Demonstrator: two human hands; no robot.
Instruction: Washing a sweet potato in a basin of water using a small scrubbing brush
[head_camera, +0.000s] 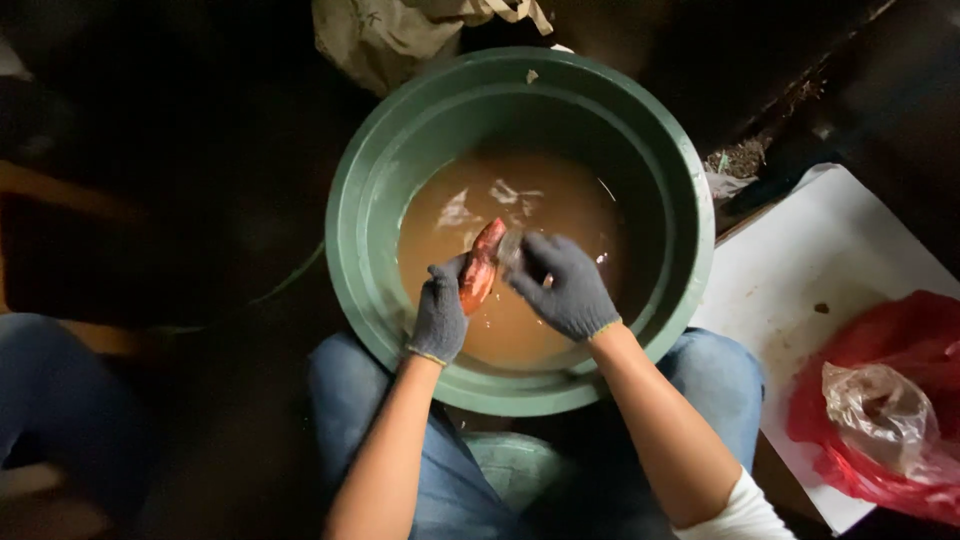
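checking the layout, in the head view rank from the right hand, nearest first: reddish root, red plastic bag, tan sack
1. reddish root: touching the right hand, over the muddy water.
2. red plastic bag: to the right, on the white board.
3. tan sack: beyond the green basin's far rim.

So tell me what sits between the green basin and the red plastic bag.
In the head view, a white board lies between the green basin and the red plastic bag; the bag rests on its far end.

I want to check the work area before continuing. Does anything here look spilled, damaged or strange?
Nothing looks spilled or broken. The water in the green basin is muddy brown. The left hand holds a reddish root over it; the right hand touches it. The white board has dirty smears.
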